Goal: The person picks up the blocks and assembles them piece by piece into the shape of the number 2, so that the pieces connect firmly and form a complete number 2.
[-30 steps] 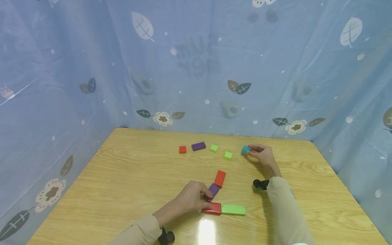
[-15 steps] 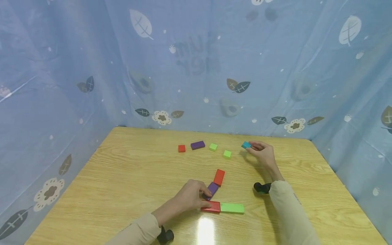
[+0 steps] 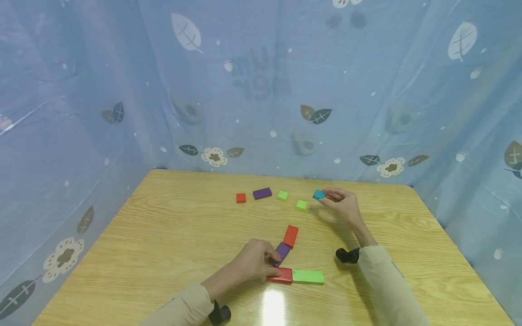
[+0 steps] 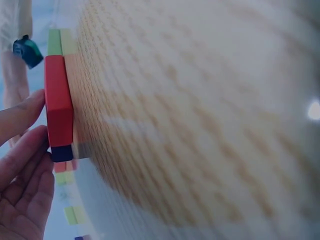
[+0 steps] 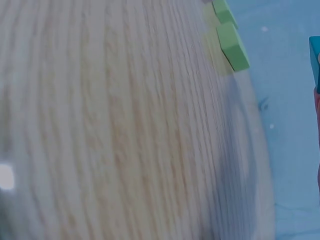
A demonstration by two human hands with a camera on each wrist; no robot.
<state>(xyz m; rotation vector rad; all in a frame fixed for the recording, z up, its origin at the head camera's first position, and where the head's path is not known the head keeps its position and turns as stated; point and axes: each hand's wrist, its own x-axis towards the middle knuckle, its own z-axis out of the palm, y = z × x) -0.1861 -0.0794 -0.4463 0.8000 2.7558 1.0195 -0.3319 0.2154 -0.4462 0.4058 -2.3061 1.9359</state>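
My left hand (image 3: 254,260) rests on the near group of wooden blocks. Its thumb touches the top of a red block (image 3: 286,275), and a fingertip lies on a purple block (image 3: 282,250). Against the red block's right end sits a long green block (image 3: 308,276). A second red block (image 3: 291,236) meets the purple one's far end at an angle. Farther back, my right hand (image 3: 342,204) pinches a small blue block (image 3: 318,194) between thumb and fingers. In the right wrist view this blue block (image 5: 315,60) is raised over the table, cut by the right edge.
Along the back of the table (image 3: 183,226) lie a small red block (image 3: 241,198), a purple block (image 3: 262,193) and two small green blocks (image 3: 282,195) (image 3: 301,205). A blue patterned curtain (image 3: 261,90) hangs behind and at both sides. Each wrist wears a black camera (image 3: 347,256).
My right hand has lifted the blue block off the table and carried it a little to the left. My left hand has stayed on the red and purple blocks.
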